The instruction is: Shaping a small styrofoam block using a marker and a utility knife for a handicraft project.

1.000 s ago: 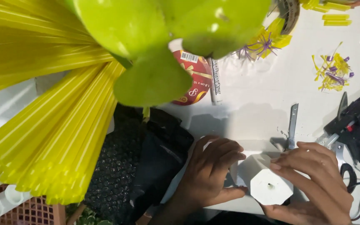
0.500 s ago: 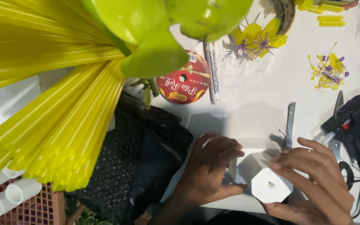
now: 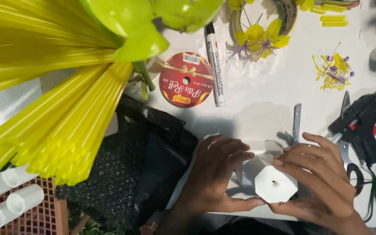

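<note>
Hands meet low on the white worktop [image 3: 257,104] in my head view: the left hand [image 3: 216,174] curls against the near side of a white octagonal candle [image 3: 273,182] with its fingers bent round it, and the right hand [image 3: 323,174] wraps the other side, so I see both gripping that one piece. Around them I make out a black glue gun [image 3: 362,124] just right of the right hand, a red ribbon spool [image 3: 186,80] and a white marker [image 3: 214,65] farther up, yellow straws [image 3: 57,117] fanned across the left, and black bubble wrap [image 3: 122,174] beside the left hand.
</note>
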